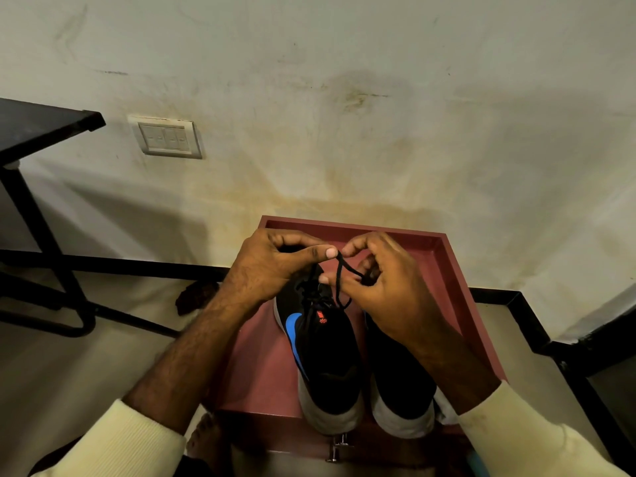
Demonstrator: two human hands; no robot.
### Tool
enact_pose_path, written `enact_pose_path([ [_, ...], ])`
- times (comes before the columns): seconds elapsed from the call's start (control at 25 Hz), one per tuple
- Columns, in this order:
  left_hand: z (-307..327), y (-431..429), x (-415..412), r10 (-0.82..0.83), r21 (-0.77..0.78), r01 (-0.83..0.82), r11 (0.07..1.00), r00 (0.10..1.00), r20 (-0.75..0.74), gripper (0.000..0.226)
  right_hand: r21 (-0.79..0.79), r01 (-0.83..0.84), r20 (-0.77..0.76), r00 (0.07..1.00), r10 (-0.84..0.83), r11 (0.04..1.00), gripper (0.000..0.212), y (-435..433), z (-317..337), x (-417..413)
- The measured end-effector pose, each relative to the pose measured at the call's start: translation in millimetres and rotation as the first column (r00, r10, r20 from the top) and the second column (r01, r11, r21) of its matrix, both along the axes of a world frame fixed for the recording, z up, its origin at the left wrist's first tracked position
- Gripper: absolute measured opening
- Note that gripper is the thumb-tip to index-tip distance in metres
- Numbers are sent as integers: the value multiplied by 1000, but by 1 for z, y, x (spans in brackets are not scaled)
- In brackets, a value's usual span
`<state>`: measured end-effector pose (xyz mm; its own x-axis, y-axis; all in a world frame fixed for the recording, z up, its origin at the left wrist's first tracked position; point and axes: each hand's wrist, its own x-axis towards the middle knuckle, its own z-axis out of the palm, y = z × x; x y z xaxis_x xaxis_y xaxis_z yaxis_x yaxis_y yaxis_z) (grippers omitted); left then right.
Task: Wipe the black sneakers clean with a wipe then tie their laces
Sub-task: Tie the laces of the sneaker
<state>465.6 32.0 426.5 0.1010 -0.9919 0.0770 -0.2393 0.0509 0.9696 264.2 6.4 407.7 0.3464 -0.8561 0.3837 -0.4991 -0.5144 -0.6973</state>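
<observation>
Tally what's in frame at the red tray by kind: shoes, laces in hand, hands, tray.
Black sneakers: 2 (blue-swoosh sneaker, plain sneaker)
Lace being tied: 1 (lace)
Hands: 2 (left hand, right hand)
Red tray: 1
Total: 6

The tray [451, 270] stood against the wall [344, 132]. Its raised rim barred low entry from the far and right sides. The left sneaker [327, 356] and right sneaker [395, 373] sat side by side and filled its middle and right. A bare strip of tray floor lay open beside the left sneaker. The left hand [272, 266] and right hand [378, 280], gripping the lace [339, 284], occupied the space above the toes. A table frame [41, 235] stood well apart at left.
</observation>
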Motion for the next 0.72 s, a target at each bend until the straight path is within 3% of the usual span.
enact_pose_path([
  [0.12,1,2,4,-17,12,17,1000,1000,9,25,-29,-21,81,996,23,999,33,3,0,0],
  [0.2,5,7,12,-23,30,23,999,1000,16,26,107,-43,247,969,16,993,38,2,2,-2],
  [0.28,7,12,23,3,79,-4,997,1000,11,27,238,-45,318,947,-34,970,48,-6,0,-8],
  [0.56,-7,47,98,29,389,-142,910,958,284,35,564,114,188,947,-262,818,69,-33,-14,-41],
  [0.72,-17,69,123,40,452,-220,865,926,375,27,563,285,-32,945,-325,775,67,-40,-11,-64],
])
